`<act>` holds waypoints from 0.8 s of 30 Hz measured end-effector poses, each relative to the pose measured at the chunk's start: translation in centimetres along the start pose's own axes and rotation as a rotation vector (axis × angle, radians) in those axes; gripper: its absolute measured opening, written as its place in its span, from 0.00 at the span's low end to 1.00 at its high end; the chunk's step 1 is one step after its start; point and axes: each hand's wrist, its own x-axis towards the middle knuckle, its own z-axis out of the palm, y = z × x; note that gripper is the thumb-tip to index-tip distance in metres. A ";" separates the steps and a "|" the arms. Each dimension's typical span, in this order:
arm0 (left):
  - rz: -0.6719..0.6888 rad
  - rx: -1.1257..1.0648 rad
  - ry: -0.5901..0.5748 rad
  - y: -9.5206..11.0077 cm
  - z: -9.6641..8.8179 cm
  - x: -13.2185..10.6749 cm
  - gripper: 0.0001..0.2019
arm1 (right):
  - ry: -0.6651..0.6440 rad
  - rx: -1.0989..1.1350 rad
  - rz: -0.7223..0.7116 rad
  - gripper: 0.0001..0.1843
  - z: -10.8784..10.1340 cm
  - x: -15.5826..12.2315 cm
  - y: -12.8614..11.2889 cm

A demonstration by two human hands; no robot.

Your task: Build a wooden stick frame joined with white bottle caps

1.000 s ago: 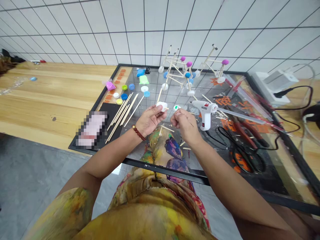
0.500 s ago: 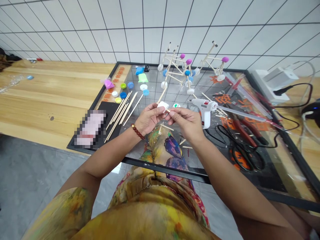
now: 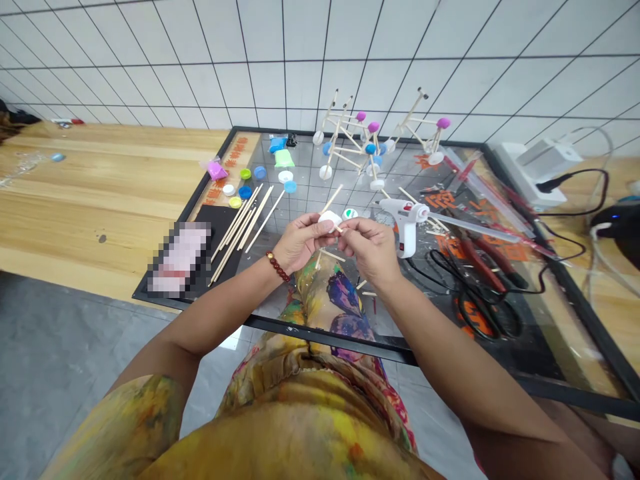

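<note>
My left hand (image 3: 303, 241), with a beaded bracelet at its wrist, is closed round a white round piece, seemingly a bottle cap (image 3: 330, 219). My right hand (image 3: 371, 245) pinches a thin wooden stick (image 3: 339, 229) whose end meets the cap's near side; whether it enters the cap is hidden by fingers. Just beyond the cap slants another wooden stick (image 3: 331, 198); I cannot tell if it joins the cap. A white lid with a green mark (image 3: 351, 213) lies behind my right fingers. Short stick pieces (image 3: 330, 255) lie below the hands.
Stick-and-cap models (image 3: 357, 143) stand at the back. A white glue gun (image 3: 407, 223) with its cord, and red-handled pliers (image 3: 483, 267), lie right. Long sticks (image 3: 243, 227), coloured caps (image 3: 245, 192) and clay packets (image 3: 284, 159) are left. A power strip (image 3: 533, 177) sits far right.
The right hand has turned slightly and its fingers have curled closer round the stick at the cap. The white cap has tilted a little. The whole view has shifted slightly.
</note>
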 end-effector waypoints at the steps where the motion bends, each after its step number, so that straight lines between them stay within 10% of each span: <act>1: -0.010 -0.029 0.022 0.2 0.0 0.1 0.08 | -0.005 0.019 0.006 0.14 0.0 0.0 -0.1; 5: 0.020 -0.159 0.174 1.6 -0.8 0.8 0.06 | -0.074 -0.019 -0.016 0.14 0.1 -0.2 -0.6; 12: 0.330 0.164 0.278 3.2 -3.3 2.6 0.15 | -0.707 -0.311 0.024 0.22 -0.8 -0.3 -0.8; 19: 0.505 0.507 0.242 3.7 -3.9 3.0 0.19 | -0.276 -0.712 -0.237 0.08 -3.3 1.8 -0.2; 24: 0.311 0.403 0.287 3.7 -3.6 2.6 0.14 | -0.344 -0.972 -0.111 0.05 -3.2 1.7 -0.8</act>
